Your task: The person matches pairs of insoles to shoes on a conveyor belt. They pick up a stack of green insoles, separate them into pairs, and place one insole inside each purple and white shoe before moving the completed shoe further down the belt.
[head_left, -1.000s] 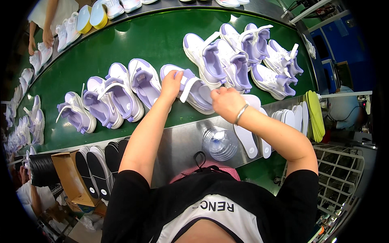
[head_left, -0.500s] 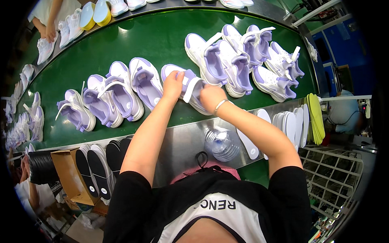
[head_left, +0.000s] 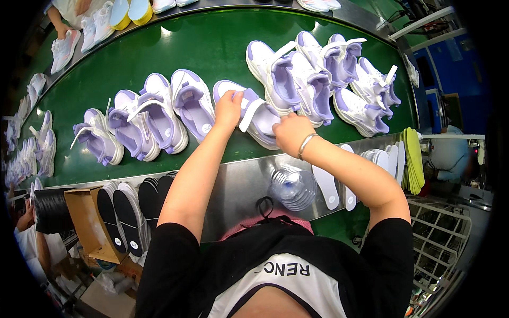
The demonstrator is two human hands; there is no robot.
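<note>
A white and lilac sneaker (head_left: 262, 120) lies at the near edge of the green belt, its toe pointing up and left. My left hand (head_left: 229, 110) pinches it at the tongue, beside a loose white strap. At its heel end my right hand (head_left: 293, 134), with a bracelet on the wrist, grips the collar with curled fingers; the fingertips are partly hidden. Close by on the left stands another sneaker (head_left: 193, 103) with a pale insole inside. Beyond my right hand stand several more sneakers (head_left: 313, 85), crowded together with their straps up.
A steel ledge (head_left: 233, 185) runs along the near side of the green belt (head_left: 217, 42). On it are a clear plastic container (head_left: 292, 186), white insoles (head_left: 326, 185) and yellow-green insoles (head_left: 412, 159). Black insoles (head_left: 130, 212) stand by a cardboard box (head_left: 87, 225). Across the belt, a co-worker's hand (head_left: 62, 31) touches a shoe.
My right hand has come out of the sneaker's opening toward the heel, a little right and nearer to me. My left hand keeps its hold at the tongue. The view has shifted slightly.
</note>
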